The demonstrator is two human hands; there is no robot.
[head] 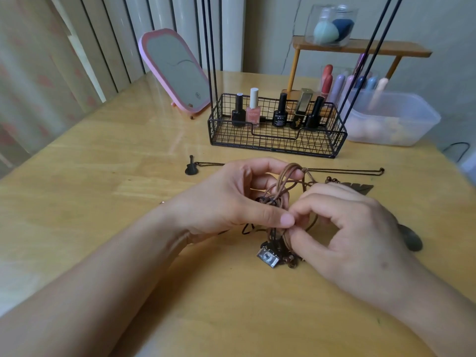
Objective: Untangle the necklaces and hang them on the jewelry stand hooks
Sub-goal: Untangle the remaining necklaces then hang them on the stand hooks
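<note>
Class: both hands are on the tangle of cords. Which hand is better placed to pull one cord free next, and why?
The right hand: its fingertips already pinch a single cord at the tangle. The left hand grips the bundle, so it probably serves best to steady it.

My left hand reaches in from seven o'clock, thumb and curled fingers pinching the tangled cords. My right hand comes from five o'clock, forefinger and thumb nipping the same bundle, fingertips of both hands touching.
</note>
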